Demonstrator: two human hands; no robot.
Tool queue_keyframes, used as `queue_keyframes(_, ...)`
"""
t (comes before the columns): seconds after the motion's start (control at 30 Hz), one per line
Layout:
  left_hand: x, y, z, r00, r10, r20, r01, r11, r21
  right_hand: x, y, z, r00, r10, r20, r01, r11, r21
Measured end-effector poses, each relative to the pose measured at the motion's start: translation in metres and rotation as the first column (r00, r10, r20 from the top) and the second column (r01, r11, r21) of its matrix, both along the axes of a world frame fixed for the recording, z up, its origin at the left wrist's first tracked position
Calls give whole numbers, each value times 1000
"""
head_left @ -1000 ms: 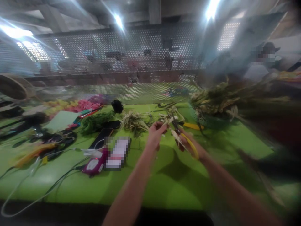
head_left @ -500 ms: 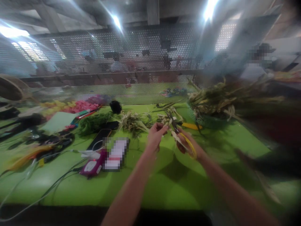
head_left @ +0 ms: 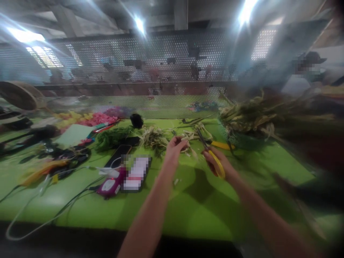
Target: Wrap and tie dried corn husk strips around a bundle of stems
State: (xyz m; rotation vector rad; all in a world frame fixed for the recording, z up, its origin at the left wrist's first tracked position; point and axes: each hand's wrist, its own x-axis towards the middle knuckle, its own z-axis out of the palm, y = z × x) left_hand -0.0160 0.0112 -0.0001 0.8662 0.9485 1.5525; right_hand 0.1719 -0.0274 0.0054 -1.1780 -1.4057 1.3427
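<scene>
My left hand [head_left: 174,148] is raised over the green table [head_left: 204,208], its fingers pinched on a pale dried leaf strip [head_left: 188,145]. My right hand [head_left: 218,162] grips yellow-handled scissors [head_left: 212,154], blades pointing up and away toward the leaf pile. The two hands are a short way apart. Small pale cut bits [head_left: 176,181] lie on the table below my left hand.
Piles of dried leaves [head_left: 156,138] lie beyond the hands, and a larger heap [head_left: 249,116] sits at the right. Phones and a pink device [head_left: 110,185] with cables lie at left, with pink and yellow pieces [head_left: 88,119] behind. A perforated screen [head_left: 150,71] backs the table. A person sits far right.
The hands have drawn apart: the scissors came away from the strip and my right hand dropped slightly. Small cut pieces now lie on the table.
</scene>
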Motion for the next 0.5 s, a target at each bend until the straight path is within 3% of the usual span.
queue_keyframes(0.27,0,0,2,1000,-10,-4,10,1000,-15,6,3,-5,995,98,-3,-97,994,52)
queue_keyframes(0.4,-1,-1,4,1000,-24,-15,24,1000,-19,13,7,-7,995,102,14,-103,983,149)
queue_keyframes(0.5,0,-1,4,999,-11,-39,10,1000,-21,13,4,-2,995,83,55,-90,987,134)
